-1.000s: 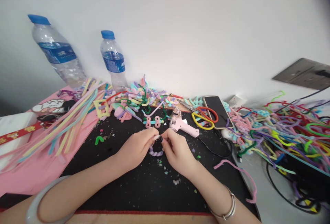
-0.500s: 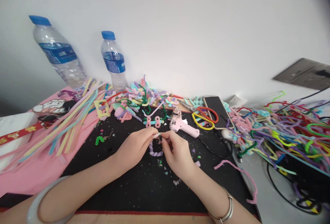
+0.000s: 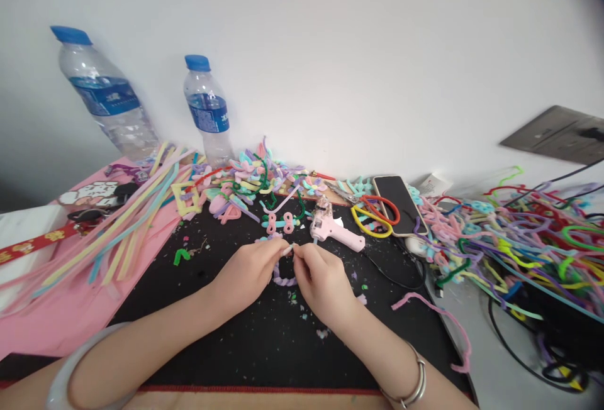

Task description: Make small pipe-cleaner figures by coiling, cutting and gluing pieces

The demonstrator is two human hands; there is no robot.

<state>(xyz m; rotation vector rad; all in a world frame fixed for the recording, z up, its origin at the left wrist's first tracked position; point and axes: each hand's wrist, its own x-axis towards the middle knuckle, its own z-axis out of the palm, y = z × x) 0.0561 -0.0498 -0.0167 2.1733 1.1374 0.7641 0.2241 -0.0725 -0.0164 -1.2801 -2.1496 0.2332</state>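
My left hand (image 3: 252, 271) and my right hand (image 3: 325, 275) meet fingertip to fingertip over the black mat (image 3: 226, 347). Both are closed in a pinch around something small; what it is stays hidden by the fingers. Just below and between them is a curved, twisted purple pipe cleaner (image 3: 284, 282), its upper part partly covered by my left hand. I cannot tell whether the fingers hold it or it lies on the mat. Beyond the fingertips are a pink glue gun (image 3: 337, 232) and a small pink and blue pipe-cleaner piece (image 3: 279, 223).
Scissors (image 3: 372, 214) with red and yellow handles lie beside a phone (image 3: 399, 204). Pipe cleaners pile up at the right (image 3: 509, 246); a bundle of strips (image 3: 136, 221) lies left. Two water bottles (image 3: 207, 108) stand by the wall. A black cable trails from the glue gun.
My fingertips have shifted slightly and closed tighter together. A small dark bit that showed between them is now out of sight. Items on the table have stayed put.
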